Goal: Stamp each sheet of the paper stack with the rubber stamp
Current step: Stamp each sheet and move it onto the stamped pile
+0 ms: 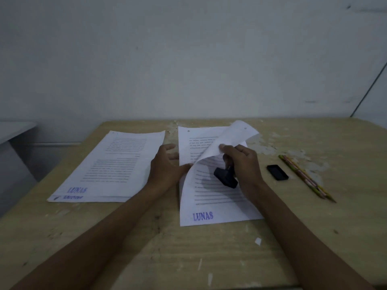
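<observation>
Worn wooden desk [188,258], grey wall [188,59].

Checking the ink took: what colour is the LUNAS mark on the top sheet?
Purple-blue, on the top sheet's LUNAS mark; the head view.

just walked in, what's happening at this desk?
A person is stamping papers at a wooden desk. The right hand holds the black rubber stamp and also pinches the top sheet, lifting it off the right pile. That sheet already carries a purple LUNAS mark. The left hand touches the sheet's left edge with loose fingers. A pile of stamped sheets lies to the left. A small black case and pencils lie to the right.
</observation>
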